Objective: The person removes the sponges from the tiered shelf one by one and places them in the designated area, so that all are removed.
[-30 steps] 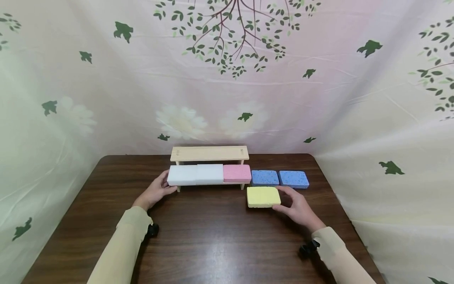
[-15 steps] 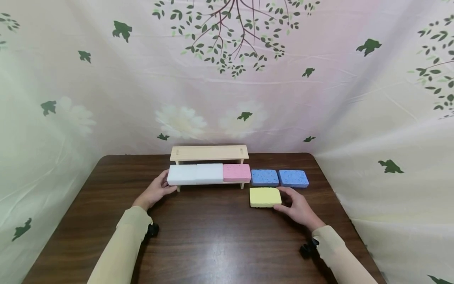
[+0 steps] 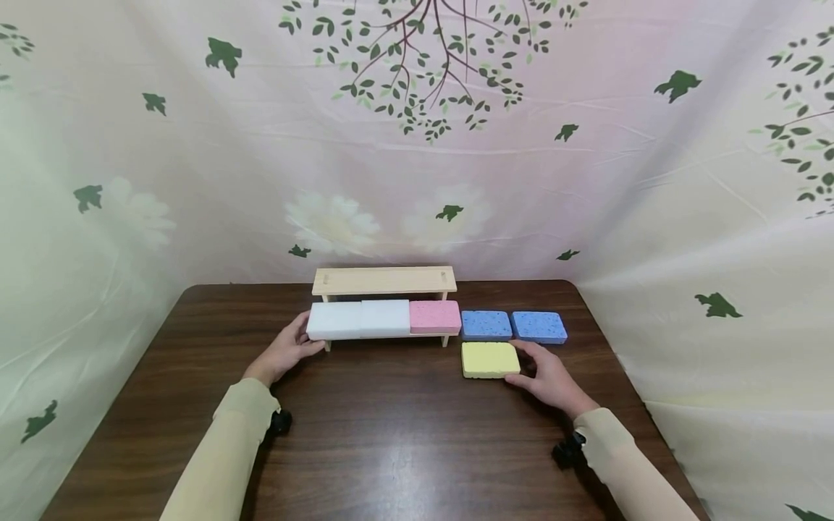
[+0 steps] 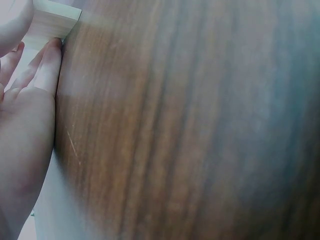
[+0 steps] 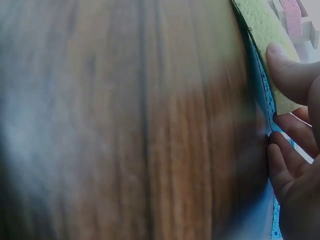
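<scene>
My left hand (image 3: 283, 354) is at the left end of the lower tier of a small pale wooden two-step rack (image 3: 384, 280). Its thumb and fingers hold the end of a white sponge (image 3: 334, 320). Right of that one lie a second white sponge (image 3: 385, 318) and a pink sponge (image 3: 434, 317), in one row. In front of the rack's right end, my right hand (image 3: 547, 376) pinches the right side of a yellow sponge (image 3: 490, 359), thumb in front. Whether the yellow sponge touches the table, I cannot tell. The right wrist view shows my thumb on the yellow sponge (image 5: 260, 37).
Two blue sponges (image 3: 486, 325) lie side by side right of the rack, behind the yellow sponge. The dark wood table (image 3: 391, 427) has rounded back corners. A leaf-patterned cloth (image 3: 384, 181) hangs behind and at both sides.
My right hand has shifted the yellow sponge a little to the right, to just in front of the blue sponges. The left hand and the rack have stayed where they were.
</scene>
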The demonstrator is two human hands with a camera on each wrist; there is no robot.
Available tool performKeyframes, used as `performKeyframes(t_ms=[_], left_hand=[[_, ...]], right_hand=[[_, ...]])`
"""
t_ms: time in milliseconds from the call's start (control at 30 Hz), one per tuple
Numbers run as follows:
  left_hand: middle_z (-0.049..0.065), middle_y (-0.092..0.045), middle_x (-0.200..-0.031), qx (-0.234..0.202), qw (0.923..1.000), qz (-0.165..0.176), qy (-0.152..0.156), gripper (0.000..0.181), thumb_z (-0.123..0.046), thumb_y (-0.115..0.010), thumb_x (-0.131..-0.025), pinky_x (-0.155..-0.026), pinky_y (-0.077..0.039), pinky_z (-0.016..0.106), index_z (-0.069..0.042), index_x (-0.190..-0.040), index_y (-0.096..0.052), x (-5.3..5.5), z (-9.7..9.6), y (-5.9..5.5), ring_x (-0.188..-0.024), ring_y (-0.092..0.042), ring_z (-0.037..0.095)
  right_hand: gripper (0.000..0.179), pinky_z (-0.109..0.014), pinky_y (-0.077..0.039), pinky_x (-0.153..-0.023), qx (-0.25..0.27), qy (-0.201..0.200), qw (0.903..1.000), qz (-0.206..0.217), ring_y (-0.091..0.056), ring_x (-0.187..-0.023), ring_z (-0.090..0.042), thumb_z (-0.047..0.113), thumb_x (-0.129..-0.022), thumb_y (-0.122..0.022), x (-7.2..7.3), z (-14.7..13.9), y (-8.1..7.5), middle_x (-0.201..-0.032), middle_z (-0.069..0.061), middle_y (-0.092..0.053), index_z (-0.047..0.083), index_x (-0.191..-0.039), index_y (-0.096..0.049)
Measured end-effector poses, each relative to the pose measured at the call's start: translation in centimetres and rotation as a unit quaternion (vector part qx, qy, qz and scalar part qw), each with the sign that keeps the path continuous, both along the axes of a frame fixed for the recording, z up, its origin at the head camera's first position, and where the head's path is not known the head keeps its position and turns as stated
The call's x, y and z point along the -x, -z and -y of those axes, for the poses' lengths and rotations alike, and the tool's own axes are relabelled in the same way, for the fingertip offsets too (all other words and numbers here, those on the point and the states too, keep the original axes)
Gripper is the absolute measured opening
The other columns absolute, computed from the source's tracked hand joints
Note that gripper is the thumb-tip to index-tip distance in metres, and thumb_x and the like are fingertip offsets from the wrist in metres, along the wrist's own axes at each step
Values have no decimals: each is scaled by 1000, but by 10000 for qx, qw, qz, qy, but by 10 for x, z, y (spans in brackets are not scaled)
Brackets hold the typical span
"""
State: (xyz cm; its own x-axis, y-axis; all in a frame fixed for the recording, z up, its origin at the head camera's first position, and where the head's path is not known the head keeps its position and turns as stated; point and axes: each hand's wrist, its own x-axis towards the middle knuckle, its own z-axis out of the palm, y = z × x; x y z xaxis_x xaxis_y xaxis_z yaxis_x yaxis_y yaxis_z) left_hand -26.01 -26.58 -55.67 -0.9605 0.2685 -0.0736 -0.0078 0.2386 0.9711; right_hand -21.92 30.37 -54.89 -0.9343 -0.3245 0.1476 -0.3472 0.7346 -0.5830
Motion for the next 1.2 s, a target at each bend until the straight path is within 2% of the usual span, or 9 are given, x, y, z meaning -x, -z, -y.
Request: performKeyframes(t_ms=[167, 400, 700, 833, 1033, 1200], left_hand=[[24, -34, -165, 104, 9999, 34, -17, 87, -7, -73, -99, -118, -39, 39, -8, -167, -19, -1, 0, -1, -148, -41, 39], [24, -33, -165, 66, 9999, 82, 29, 89, -7, -74, -98, -116, -41, 34, -7, -167, -18, -4, 0, 1, -148, -41, 38], [23, -31, -167, 167, 9998, 43, -27, 89, -8, -73, -99, -120, -35, 49, -9, -168, -17, -2, -2, -5, -149, -39, 39], [23, -32, -167, 129, 9999, 25, -14, 89, -9, -74, -99, -121, -33, 50, -9, -168, -18, -1, -3, -4, -149, -39, 39], [24, -32, -166, 123, 9999, 70, -19, 89, -8, -74, -99, -119, -37, 44, -8, -168, -18, -1, -2, -3, -149, -40, 39], [24, -32, -167, 118, 9999, 40, -40, 89, -8, -74, -99, -122, -31, 51, -9, -168, -18, 0, -2, -1, -149, -39, 39]], right_hand=[[72, -55, -57, -96, -251, -5, 9997, -59, -61, -126, -38, 25, -89, -87, 2, -3, 1, -142, -20, -61, 2, -149, -55], [73, -59, -54, -100, -486, -51, 9987, -141, -58, -130, -42, 24, -88, -88, 1, -5, 2, -143, -22, -61, -1, -149, -55], [73, -62, -49, -105, -537, -39, 9985, -77, -55, -133, -44, 25, -88, -88, 8, -7, -3, -144, -22, -60, 0, -149, -55], [74, -63, -50, -104, -526, -29, 9986, -93, -56, -132, -44, 24, -87, -89, 9, -8, -4, -143, -22, -60, 1, -148, -55], [73, -61, -52, -101, -509, -132, 9985, -173, -58, -129, -42, 26, -87, -89, 10, -8, 0, -141, -21, -61, 1, -148, -55], [74, -59, -54, -100, -522, -105, 9985, -130, -58, -129, -41, 26, -88, -88, 9, -8, 0, -142, -21, -60, 2, -149, -54]])
